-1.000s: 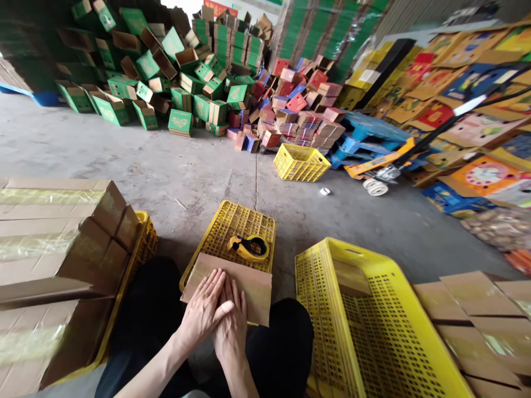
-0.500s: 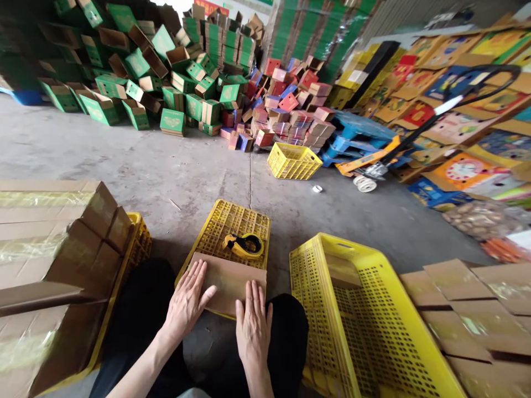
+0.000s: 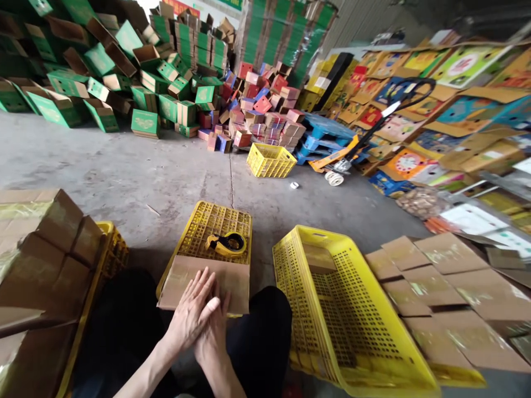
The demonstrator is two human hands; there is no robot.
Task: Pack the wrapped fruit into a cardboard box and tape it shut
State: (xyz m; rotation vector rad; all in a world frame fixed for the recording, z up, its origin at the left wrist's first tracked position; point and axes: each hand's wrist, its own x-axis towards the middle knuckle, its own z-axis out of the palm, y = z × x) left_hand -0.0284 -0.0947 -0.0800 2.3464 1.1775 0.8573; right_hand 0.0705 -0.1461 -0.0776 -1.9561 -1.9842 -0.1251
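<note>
A flat brown cardboard piece [image 3: 182, 276] lies on an upturned yellow crate [image 3: 199, 221] between my knees. My left hand [image 3: 191, 315] rests flat on its near edge, fingers spread. My right hand [image 3: 213, 337] lies partly under the left, fingers pressed on the same cardboard. A yellow tape dispenser [image 3: 227, 243] sits on the crate just beyond the cardboard. Neither hand grips anything.
A large empty yellow crate [image 3: 344, 309] stands to my right, with flat cardboard sheets [image 3: 431, 276] beyond it. Taped brown boxes [image 3: 37, 249] sit in a yellow crate at my left. Farther off are another yellow crate [image 3: 270, 160], green boxes [image 3: 145, 121], a pallet jack [image 3: 344, 160] and a tape roll [image 3: 294, 185].
My hands were apart on the cardboard half a second ago; now they overlap again at its near edge. The view has swung to the right.
</note>
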